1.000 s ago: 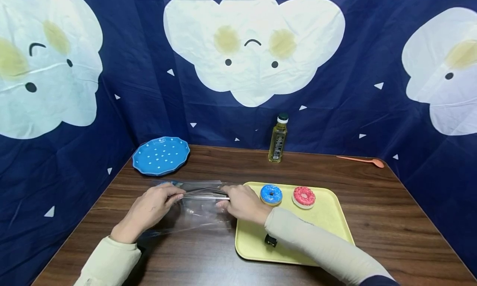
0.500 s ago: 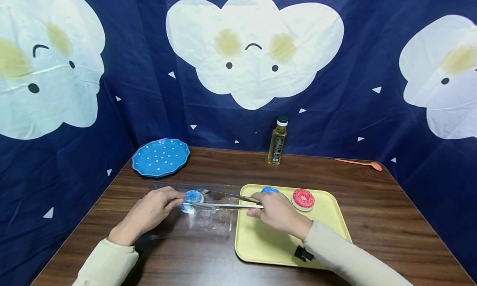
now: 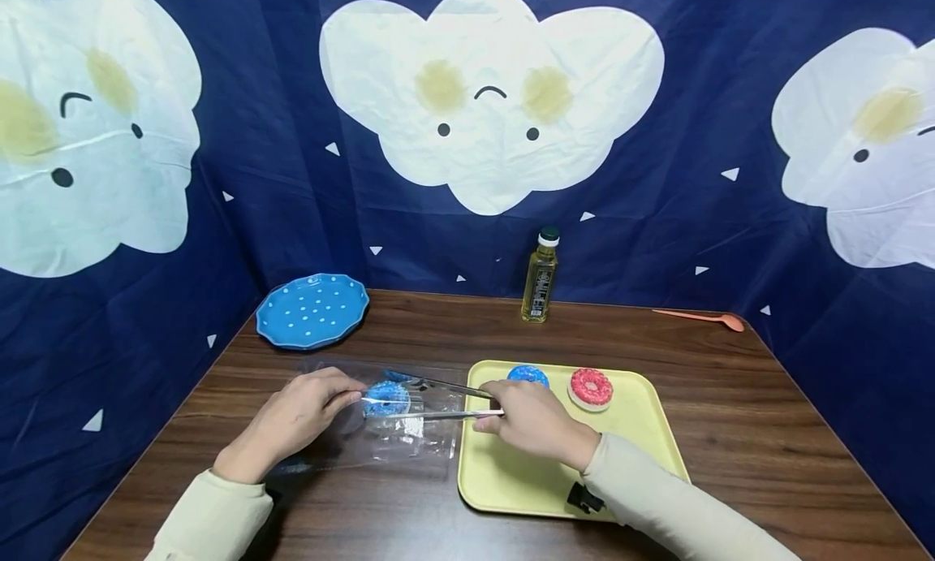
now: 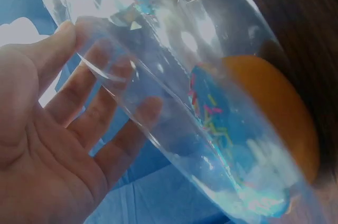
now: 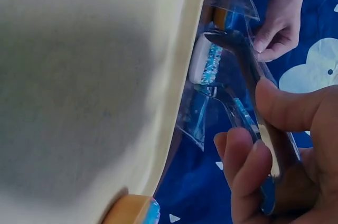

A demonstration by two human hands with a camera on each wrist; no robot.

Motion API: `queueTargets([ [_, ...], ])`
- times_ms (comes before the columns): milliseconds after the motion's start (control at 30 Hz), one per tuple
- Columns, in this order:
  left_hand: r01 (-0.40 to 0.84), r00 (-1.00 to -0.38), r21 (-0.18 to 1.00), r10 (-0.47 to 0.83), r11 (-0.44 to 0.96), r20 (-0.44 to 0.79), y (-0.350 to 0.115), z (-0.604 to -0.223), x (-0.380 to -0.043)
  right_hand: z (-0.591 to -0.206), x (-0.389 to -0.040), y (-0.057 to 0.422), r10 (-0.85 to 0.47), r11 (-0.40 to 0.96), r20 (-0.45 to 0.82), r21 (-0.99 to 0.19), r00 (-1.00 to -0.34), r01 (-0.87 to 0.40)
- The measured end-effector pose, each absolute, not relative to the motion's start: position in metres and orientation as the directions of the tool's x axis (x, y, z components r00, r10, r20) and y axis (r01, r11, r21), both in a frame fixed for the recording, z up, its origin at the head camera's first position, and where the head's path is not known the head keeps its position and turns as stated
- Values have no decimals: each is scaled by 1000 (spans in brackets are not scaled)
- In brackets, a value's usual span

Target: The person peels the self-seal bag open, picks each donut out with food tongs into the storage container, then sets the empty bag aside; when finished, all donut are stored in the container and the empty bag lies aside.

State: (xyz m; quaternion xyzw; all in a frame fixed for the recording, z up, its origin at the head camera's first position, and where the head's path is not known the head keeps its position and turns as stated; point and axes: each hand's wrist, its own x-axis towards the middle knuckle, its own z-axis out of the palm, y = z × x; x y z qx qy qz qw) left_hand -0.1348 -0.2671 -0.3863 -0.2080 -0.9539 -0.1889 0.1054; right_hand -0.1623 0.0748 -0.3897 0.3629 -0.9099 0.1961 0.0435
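A clear plastic bag (image 3: 434, 449) lies on the table, its edge pinched by my left hand (image 3: 295, 415) between thumb and fingers. Inside is a white-based doughnut with blue sprinkled icing (image 5: 211, 64). Another doughnut, orange-brown with blue icing (image 4: 280, 113), shows in the bag in the left wrist view. My right hand (image 3: 536, 419) grips metal tongs (image 3: 453, 416) above the tray's left edge. The tongs' arms are spread and reach into the bag, one tip on each side of the white-based doughnut. Whether the tips touch it I cannot tell.
On the yellow tray (image 3: 504, 488) sit a blue doughnut (image 3: 527, 373), partly behind my right hand, and a red one (image 3: 590, 389). Behind stand a blue dotted plate (image 3: 312, 311) and an oil bottle (image 3: 540, 281). An orange spoon (image 3: 701, 316) lies back right.
My right hand has drawn the tongs rightward from beside my left hand, where they were deep in the bag. Their arms have since spread wider. My left hand has stayed on the bag.
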Motion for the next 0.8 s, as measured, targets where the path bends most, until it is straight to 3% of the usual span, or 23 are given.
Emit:
queueTargets([
  [800, 386, -918, 336, 320, 859, 236, -269, -389, -136, -376, -129, 150, -547, 723, 259, -333, -796, -606],
])
